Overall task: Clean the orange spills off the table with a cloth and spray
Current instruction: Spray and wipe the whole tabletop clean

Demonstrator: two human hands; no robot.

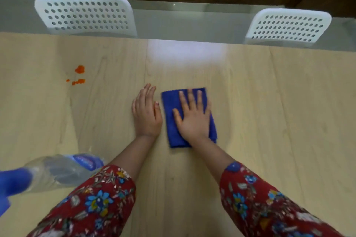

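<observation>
Pressing the blue cloth [169,121] onto the worktop [269,102] centre, right hand [192,119] lies flat, grip released, set to wipe; left hand [147,111] braces alongside, released too. Orange spills [79,75] sit far-left, untouched; spray bottle [63,169] by the near-left edge.

Left hand [147,110]: palm down at centre of frame, fingers straight and held together, thumb alongside. Right hand [193,117]: just to its right, palm down, fingers straight and slightly spread, thumb angled out to the left. My left forearm [133,158] and right forearm [213,152] rise from the lower frame, converging toward centre.
</observation>
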